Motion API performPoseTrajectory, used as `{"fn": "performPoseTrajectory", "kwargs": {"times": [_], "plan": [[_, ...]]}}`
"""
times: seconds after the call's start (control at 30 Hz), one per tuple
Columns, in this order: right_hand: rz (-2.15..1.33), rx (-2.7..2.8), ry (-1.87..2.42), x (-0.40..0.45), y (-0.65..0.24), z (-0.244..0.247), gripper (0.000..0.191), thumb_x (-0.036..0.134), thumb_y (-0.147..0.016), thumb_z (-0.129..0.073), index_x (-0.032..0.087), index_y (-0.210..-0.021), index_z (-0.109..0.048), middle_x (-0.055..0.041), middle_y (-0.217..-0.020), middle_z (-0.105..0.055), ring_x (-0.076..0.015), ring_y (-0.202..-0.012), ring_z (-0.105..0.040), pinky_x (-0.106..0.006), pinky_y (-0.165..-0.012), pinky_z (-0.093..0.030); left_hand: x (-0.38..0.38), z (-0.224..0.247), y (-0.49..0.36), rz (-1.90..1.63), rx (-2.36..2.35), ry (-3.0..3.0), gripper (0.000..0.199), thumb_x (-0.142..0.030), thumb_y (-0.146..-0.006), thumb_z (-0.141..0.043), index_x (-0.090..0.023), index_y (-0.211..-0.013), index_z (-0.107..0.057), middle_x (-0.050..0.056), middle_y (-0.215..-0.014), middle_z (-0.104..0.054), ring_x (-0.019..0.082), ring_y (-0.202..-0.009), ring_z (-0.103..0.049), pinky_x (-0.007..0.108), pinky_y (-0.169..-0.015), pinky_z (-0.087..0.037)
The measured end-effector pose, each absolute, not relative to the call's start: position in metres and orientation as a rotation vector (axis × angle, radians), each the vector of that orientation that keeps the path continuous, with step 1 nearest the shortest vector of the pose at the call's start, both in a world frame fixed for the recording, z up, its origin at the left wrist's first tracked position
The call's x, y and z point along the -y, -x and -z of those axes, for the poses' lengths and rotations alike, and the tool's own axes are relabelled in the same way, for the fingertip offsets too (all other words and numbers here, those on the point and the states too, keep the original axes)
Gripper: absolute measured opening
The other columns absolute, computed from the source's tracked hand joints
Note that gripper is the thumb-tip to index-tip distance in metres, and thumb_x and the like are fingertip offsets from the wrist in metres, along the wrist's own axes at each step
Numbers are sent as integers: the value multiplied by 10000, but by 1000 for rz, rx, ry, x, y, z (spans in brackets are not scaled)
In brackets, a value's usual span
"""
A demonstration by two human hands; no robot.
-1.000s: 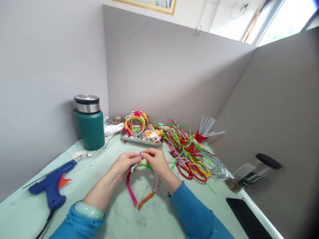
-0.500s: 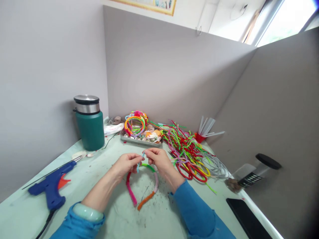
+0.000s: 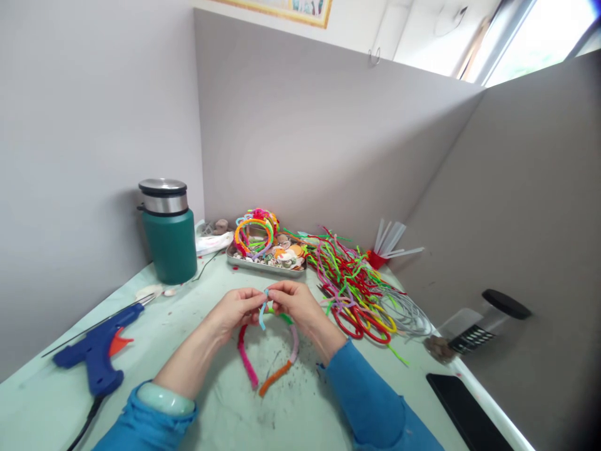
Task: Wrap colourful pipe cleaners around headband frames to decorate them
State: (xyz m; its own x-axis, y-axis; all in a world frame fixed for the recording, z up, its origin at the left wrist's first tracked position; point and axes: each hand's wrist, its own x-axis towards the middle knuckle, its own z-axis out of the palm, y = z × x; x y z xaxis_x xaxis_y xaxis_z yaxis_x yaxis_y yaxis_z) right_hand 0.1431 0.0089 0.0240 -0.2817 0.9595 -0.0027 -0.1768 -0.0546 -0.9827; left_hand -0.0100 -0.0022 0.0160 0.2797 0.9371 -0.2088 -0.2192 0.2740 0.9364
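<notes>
The light-blue fuzzy stem (image 3: pixel 262 317) is at the centre of the workspace, pinched between the fingertips of both hands above the far side of a multi-coloured hoop (image 3: pixel 245 358). Its lower end hangs free, but the fingers cover part of its upper length, so how it bends there is hard to make out. The left hand (image 3: pixel 236 306) closes thumb and forefinger on the stem; the right hand (image 3: pixel 295 300) grips its upper end in the same way, its other fingers curled and partly hidden. The hands block parts of the hoop's far side, leaving green, lilac, orange and pink stretches visible on the tablecloth (image 3: pixel 211 419). Whether the stem touches the hoop I cannot tell.

Behind, looped bands (image 3: pixel 254 232) cover part of the contents of a metal tray (image 3: pixel 265 270). Red handles (image 3: pixel 360 324) show beside the tangled stems (image 3: pixel 342 266). The glue gun's (image 3: pixel 94 354) cord and a flat black object (image 3: pixel 464 410) run out of view below.
</notes>
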Motion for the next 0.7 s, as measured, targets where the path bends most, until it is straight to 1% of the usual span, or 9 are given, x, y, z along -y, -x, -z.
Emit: {"fn": "performPoseTrajectory", "kwargs": {"times": [0.17, 0.3, 0.43, 0.57, 0.7], "plan": [[-1548, 1242, 949, -10, -144, -23, 257, 285, -558, -734, 121, -749, -681, 19, -545, -564, -63, -452, -454, -211, -470, -367, 5, -21, 12, -922, -913, -943, 249, -307, -592, -736, -120, -659, -585, -21, -527, -543, 58, -433, -446, 199, -471, -383], [-1628, 1222, 939, -8, -146, -25, 296, 297, -534, -754, 119, -757, -673, 13, -574, -581, -58, -444, -458, -214, -480, -385, 5, -21, 14, -876, -841, -928, 230, -296, -609, -725, -116, -679, -600, -23, -528, -543, 57, -425, -443, 203, -459, -384], [-1642, 1257, 905, -7, -146, -26, 259, 301, -564, -738, 117, -721, -647, 20, -574, -560, -56, -451, -466, -209, -485, -404, 5, -20, 13, -853, -839, -899, 216, -286, -622, -717, -117, -677, -594, -17, -528, -554, 62, -429, -453, 205, -460, -397], [-1537, 1255, 924, -7, -142, -25, 225, 309, -600, -707, 119, -679, -618, 12, -584, -553, -73, -477, -492, -206, -476, -403, 6, -20, 9, -931, -870, -905, 217, -297, -636, -708, -130, -703, -587, -14, -558, -580, 57, -420, -450, 191, -435, -376], [-1415, 1239, 960, -8, -138, -24, 214, 305, -598, -703, 126, -681, -618, 25, -551, -540, -69, -449, -460, -206, -452, -379, 5, -20, 7, -957, -877, -905, 219, -312, -651, -695, -129, -706, -590, -26, -518, -556, 51, -402, -431, 184, -427, -365]]}}
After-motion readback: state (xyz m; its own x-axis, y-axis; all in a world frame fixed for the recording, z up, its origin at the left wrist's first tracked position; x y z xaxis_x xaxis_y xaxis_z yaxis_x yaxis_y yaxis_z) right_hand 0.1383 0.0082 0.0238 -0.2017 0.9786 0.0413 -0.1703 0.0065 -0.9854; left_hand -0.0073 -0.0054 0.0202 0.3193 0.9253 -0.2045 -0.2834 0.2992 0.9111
